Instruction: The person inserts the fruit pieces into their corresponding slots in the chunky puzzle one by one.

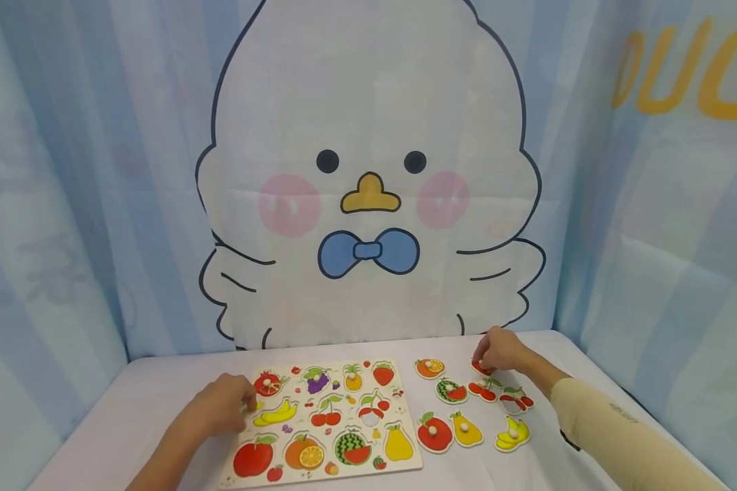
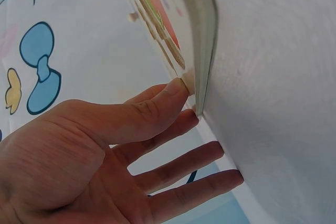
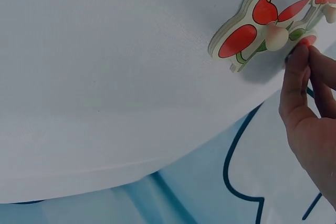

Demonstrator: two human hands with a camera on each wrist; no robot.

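My left hand (image 1: 224,404) is at the left edge of a wooden fruit puzzle board (image 1: 301,474), thumb and index finger pinching its rim. In the left wrist view the other fingers (image 2: 181,187) extend loosely past the edge. Knobbed pomegranate (image 1: 267,384), grape (image 1: 316,380) and pineapple (image 1: 353,378) pieces sit in the board's far row. At the far right of the table, my right hand (image 1: 502,348) pinches a small red puzzle piece (image 1: 480,368) between thumb and fingertips; the fingers hide most of it. Close by lie a cherry piece (image 1: 482,390) and a second red-fruited piece (image 3: 238,40).
Right of the board lie loose knobbed pieces: orange (image 1: 430,369), watermelon (image 1: 451,391), apple (image 1: 435,434), pear (image 1: 467,429) and bananas (image 1: 512,434). A white cloth covers the table (image 1: 129,423). Behind it hangs a curtain (image 1: 368,307) printed with a duck.
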